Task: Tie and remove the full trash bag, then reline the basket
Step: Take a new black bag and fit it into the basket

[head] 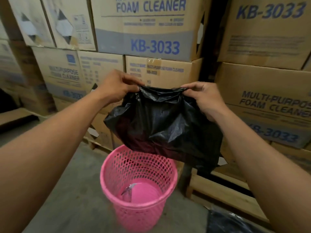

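Note:
A black trash bag (165, 125) hangs in the air above a pink mesh basket (117, 167). My left hand (116, 85) pinches the bag's top edge on the left and my right hand (204, 98) pinches it on the right, stretching the mouth between them. The bag's lower end hangs just over the basket's far rim. The basket stands upright on the concrete floor with no liner in it. A small clear scrap (128, 190) lies on its pink bottom.
Stacked cardboard boxes (148, 31) of foam cleaner on wooden pallets (223, 194) form a wall right behind the basket. Another piece of black plastic (235, 222) lies on the floor at the bottom right. Bare concrete floor (75, 182) extends to the left.

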### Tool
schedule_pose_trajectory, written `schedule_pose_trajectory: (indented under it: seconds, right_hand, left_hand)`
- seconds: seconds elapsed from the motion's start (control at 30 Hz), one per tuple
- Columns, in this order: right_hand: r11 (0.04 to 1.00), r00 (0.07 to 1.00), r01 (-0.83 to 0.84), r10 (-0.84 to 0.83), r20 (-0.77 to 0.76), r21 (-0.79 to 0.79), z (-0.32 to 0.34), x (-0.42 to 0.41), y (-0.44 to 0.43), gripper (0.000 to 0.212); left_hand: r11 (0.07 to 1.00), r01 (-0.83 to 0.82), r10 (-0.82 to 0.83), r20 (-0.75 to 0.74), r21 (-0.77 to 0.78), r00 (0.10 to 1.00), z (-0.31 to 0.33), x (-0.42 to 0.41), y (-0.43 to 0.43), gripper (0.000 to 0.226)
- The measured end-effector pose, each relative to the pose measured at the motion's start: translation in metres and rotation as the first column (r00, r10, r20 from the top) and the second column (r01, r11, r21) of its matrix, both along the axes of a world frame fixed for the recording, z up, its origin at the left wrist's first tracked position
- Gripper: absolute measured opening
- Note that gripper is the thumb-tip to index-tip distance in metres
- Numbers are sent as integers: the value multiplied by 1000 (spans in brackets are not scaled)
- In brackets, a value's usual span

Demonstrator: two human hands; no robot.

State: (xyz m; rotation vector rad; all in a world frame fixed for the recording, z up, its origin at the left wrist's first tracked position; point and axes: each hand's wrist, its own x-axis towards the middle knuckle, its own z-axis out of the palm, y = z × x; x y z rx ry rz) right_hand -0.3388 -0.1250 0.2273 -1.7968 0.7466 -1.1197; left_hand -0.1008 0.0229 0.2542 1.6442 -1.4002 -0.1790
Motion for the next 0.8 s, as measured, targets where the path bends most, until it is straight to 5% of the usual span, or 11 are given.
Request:
schedule_pose_trajectory:
  seconds: [0.57, 0.8]
  right_hand:
    - [943, 921, 287, -320, 221, 170, -80, 132, 51, 22]
    - [945, 936, 308, -322, 142, 114, -111, 139, 56, 19]
  left_hand:
    - [998, -44, 49, -93, 54, 994, -60, 112, 6, 21]
    - [995, -12, 21, -92, 100, 995, -88, 119, -5, 19]
